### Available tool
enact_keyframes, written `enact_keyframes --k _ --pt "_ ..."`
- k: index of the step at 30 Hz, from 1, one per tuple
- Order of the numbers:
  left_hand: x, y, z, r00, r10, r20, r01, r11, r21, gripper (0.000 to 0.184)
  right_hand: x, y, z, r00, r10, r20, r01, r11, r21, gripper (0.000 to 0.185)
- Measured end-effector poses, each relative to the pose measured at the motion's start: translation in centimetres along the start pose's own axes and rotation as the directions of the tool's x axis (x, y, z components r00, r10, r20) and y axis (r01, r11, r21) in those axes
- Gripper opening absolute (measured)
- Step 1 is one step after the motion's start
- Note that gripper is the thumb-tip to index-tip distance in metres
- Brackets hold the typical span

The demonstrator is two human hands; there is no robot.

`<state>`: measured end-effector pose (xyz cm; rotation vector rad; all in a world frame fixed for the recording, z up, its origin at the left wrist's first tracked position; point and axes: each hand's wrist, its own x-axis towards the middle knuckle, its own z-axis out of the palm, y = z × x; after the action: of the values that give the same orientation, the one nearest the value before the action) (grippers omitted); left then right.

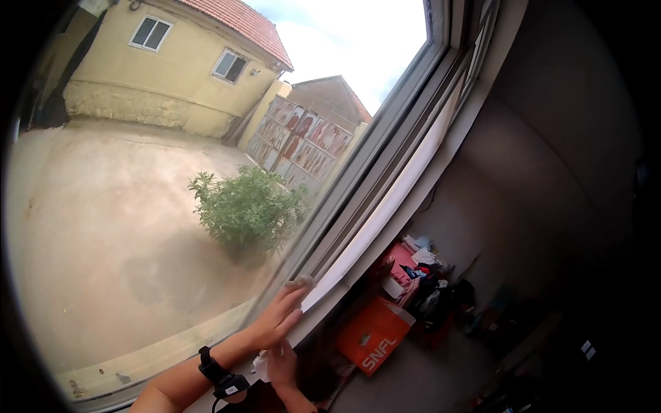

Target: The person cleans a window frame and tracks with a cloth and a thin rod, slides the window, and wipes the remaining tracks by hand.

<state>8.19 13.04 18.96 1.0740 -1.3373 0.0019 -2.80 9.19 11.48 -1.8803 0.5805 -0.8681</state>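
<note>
The left grip (277, 322), holding a greyish rag (301, 283), is nearer the window frame (365, 155), which slants up-right. The right grip (281, 366), lower, holds white tissue (261, 365).

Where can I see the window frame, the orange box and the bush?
Window frame (375, 155): head view, on its slanted side bar.
Orange box (382, 327): head view, on its orange face, above the letters.
Bush (248, 206): head view, amid its leaves.
</note>
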Motion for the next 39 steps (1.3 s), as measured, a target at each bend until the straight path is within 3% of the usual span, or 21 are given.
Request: enact_keyframes --k 1,3,6,12,14,17,19,24,26,27,28,30,34,37,39 --pt "-0.4 0.2 -0.1 1.0 0.001 0.001 -0.001 1.0 -0.003 0.047 0.3 -0.2 0.1 1.0 0.001 -0.003 -0.001 1.0 -0.002 0.028" --pt "-1.2 0.7 -0.4 0.994 -0.1 -0.034 0.099 0.995 -0.019 0.044 1.0 -0.7 0.4 0.969 -0.236 -0.077 0.236 0.972 -0.012 0.029" --pt "-1.9 1.3 -0.8 0.985 -0.148 -0.086 0.141 0.987 -0.082 0.04 2.9 -2.2 -0.3 0.987 -0.139 -0.084 0.149 0.981 0.121 0.027" --pt "-2.7 0.5 -0.8 0.982 -0.156 -0.106 0.154 0.988 -0.025 0.04 6.7 -8.0 -3.5 0.985 -0.172 -0.008 0.172 0.982 0.082 0.021" --pt "-2.3 0.9 -0.8 0.965 -0.259 -0.046 0.252 0.96 -0.122 0.04 8.0 -10.4 -4.3 0.984 -0.178 -0.023 0.179 0.98 0.091 0.02" --pt "-1.8 1.2 -0.4 0.962 -0.274 0.006 0.272 0.953 -0.131 0.037 10.4 -12.2 -5.1 0.961 -0.266 -0.071 0.272 0.958 0.086 0.025" --pt "-1.4 1.5 -0.2 0.959 -0.281 0.035 0.282 0.945 -0.162 0.031 10.8 -12.8 -4.7 0.972 -0.23 -0.052 0.235 0.966 0.11 0.025" --pt "-1.3 3.1 -0.6 0.936 -0.352 -0.021 0.345 0.927 -0.145 0.026 9.5 -8.2 -4.1 0.984 -0.173 0.037 0.17 0.983 0.069 0.023" --pt "-2.0 2.5 -0.7 0.879 -0.472 0.066 0.476 0.876 -0.078 0.028 8.1 -6.5 -3.6 0.987 -0.135 0.084 0.119 0.978 0.172 0.024" --pt "-2.8 1.5 -0.8 0.92 -0.388 0.061 0.378 0.916 0.134 0.032 7.3 -5.3 -3.3 0.989 -0.121 0.084 0.107 0.982 0.156 0.024" --pt "-3.7 1.0 -0.9 0.922 -0.384 0.048 0.375 0.917 0.139 0.032 6.6 -4.1 -2.9 0.99 -0.11 0.085 0.097 0.986 0.137 0.024" --pt "-4.8 0.6 -1.5 0.866 -0.475 0.155 0.409 0.853 0.324 0.034 5.4 -2.0 -2.2 0.992 -0.108 0.064 0.099 0.987 0.125 0.024" --pt "-7.4 -0.1 -1.7 0.832 -0.513 0.211 0.434 0.839 0.33 0.026 3.8 1.0 -1.2 0.995 -0.075 0.071 0.068 0.992 0.103 0.023" --pt "-7.8 0.0 -1.5 0.769 -0.61 0.192 0.516 0.768 0.379 0.027 4.2 -1.2 -1.4 0.989 -0.112 0.098 0.105 0.992 0.076 0.022" --pt "-7.6 0.7 -1.1 0.795 -0.605 0.051 0.596 0.793 0.126 0.027 5.2 -1.9 -1.7 0.985 -0.14 0.103 0.133 0.989 0.067 0.023"
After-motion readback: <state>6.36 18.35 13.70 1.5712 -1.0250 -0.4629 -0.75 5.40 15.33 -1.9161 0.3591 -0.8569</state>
